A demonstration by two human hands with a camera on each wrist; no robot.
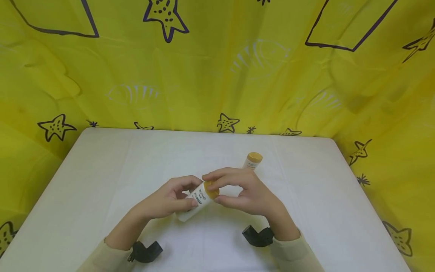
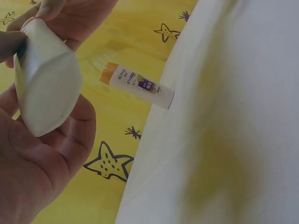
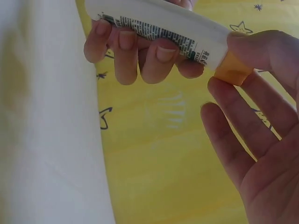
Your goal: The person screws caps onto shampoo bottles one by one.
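Observation:
My left hand (image 1: 170, 198) grips a white bottle (image 1: 194, 206) round its body, tilted above the table with its orange cap (image 1: 211, 190) up and to the right. Thumb and fingers of my right hand (image 1: 248, 190) pinch that cap. In the right wrist view the cap (image 3: 232, 69) sits against the end of the bottle (image 3: 163, 23), and lines of small print face the camera. The left wrist view shows the bottle's pale base (image 2: 51, 88). Beyond my right hand a second white bottle (image 2: 140, 85) with an orange cap stands upright.
The white table (image 1: 136, 158) extends round both hands. A yellow curtain (image 1: 204, 75) with drawn starfish and fish hangs behind and beside it. Black wrist cameras, one on the left wrist (image 1: 147, 252) and one on the right wrist (image 1: 258, 236), stick out over the table.

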